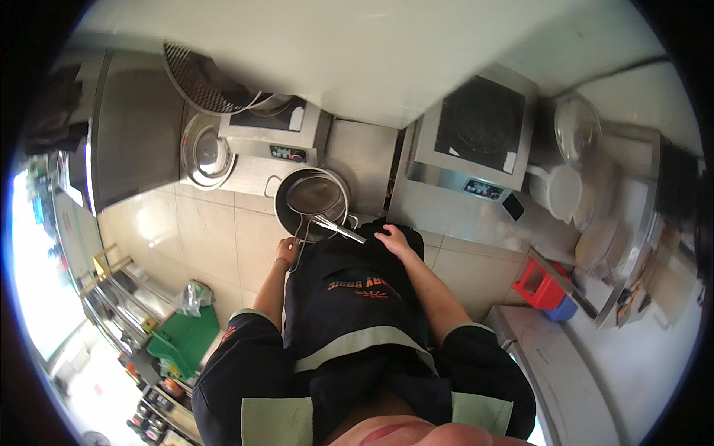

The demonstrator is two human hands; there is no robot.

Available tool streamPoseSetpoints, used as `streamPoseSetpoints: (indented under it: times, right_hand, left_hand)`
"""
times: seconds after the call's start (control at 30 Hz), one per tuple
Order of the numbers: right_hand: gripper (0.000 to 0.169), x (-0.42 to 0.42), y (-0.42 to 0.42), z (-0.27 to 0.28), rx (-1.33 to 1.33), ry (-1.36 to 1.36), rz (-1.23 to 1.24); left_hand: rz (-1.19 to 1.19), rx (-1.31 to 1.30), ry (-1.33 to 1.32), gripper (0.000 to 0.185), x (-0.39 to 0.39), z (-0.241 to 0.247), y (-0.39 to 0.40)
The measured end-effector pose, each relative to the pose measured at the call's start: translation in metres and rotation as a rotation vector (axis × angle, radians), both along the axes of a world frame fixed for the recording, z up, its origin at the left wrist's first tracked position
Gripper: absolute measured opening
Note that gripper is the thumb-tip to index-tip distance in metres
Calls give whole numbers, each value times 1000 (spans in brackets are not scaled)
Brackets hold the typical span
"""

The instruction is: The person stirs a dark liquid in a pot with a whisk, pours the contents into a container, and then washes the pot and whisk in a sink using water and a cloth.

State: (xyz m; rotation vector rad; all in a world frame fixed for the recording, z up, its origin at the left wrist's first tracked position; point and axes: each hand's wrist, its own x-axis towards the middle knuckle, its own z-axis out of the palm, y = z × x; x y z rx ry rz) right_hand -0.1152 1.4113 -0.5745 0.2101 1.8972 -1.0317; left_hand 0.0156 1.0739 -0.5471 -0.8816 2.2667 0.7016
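A large steel pot [283, 209] with loop handles stands before me at the counter's edge. A round fine-mesh strainer [314, 195] lies over its opening, with its long wire handle [304, 234] towards me. Beside the strainer a wire whisk [334, 226] rests across the rim, its metal handle pointing at my apron. My left hand [286, 251] is at the strainer's handle, low by the pot; whether its fingers close on the wire cannot be told. My right hand [392, 241] is right of the whisk, against the black apron [357, 262], holding nothing, with fingers apart.
Induction cookers stand at the back left [268, 139] and right [482, 122]. A perforated metal basket [195, 83] is above the left one. Glass lids, a white plastic jug [560, 192] and a red plastic basket [540, 284] are around the counter. A green crate [187, 340] sits at left.
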Motion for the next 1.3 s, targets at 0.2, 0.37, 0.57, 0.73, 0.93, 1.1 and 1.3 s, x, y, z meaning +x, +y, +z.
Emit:
streamPoseSetpoints:
  times: [0.2,0.37,0.57,0.73,0.93,1.1,1.3]
  right_hand:
    - [66,-4,-70,-9,185,-146,191]
    - [70,-2,-105,-45,226,-144,140]
    - [38,12,-123,-75,64,-587,-172]
    - [31,9,-108,-96,10,-570,-91]
    - [31,-18,-100,-73,-34,-429,102]
    - [27,-41,-96,-37,-121,-521,-123]
    - [27,-100,-84,-50,105,-274,-91]
  left_hand:
    - [114,59,169,30,23,-22,-9]
    - [365,54,218,39,0,-35,-37]
    - [586,38,246,80,-20,-91,-85]
    - [1043,502,423,81,-55,-119,-92]
    - [1213,885,429,56,-43,-76,-94]
    - [1184,1196,267,73,-34,-36,-73]
    - [1042,497,307,83,-26,-95,-30]
